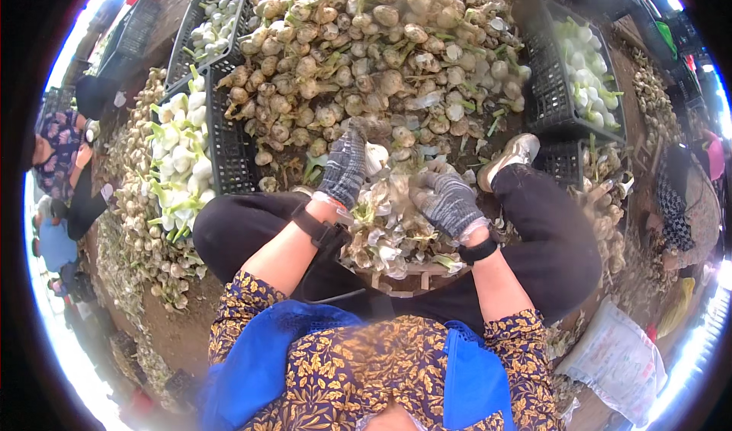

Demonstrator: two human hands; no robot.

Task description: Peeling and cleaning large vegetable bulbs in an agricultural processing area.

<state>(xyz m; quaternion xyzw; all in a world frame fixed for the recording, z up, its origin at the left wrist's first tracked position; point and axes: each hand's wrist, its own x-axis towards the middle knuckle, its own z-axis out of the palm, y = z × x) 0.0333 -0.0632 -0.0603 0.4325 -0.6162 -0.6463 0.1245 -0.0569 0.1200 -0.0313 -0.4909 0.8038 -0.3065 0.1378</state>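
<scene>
My left hand [346, 165], in a grey knitted glove, grips a whitish garlic bulb [375, 159] on its inner side. My right hand [449, 198], gloved the same way, is a short way to the right of the bulb with its fingers curled. Whether anything sits inside those fingers is hidden. Below and between both hands lies a heap of loose garlic skins and leaf scraps [389, 242] between my legs. Just beyond the hands rises a large pile of unpeeled, soil-stained garlic bulbs [366, 59], some with green stem stubs.
Black plastic crates hold cleaned white garlic at my left [214, 128], far left [243, 28] and right [543, 82]. More bulbs [151, 248] cover the ground leftward. A white woven sack [617, 356] lies at lower right. Other people sit at left [57, 151] and right [680, 202].
</scene>
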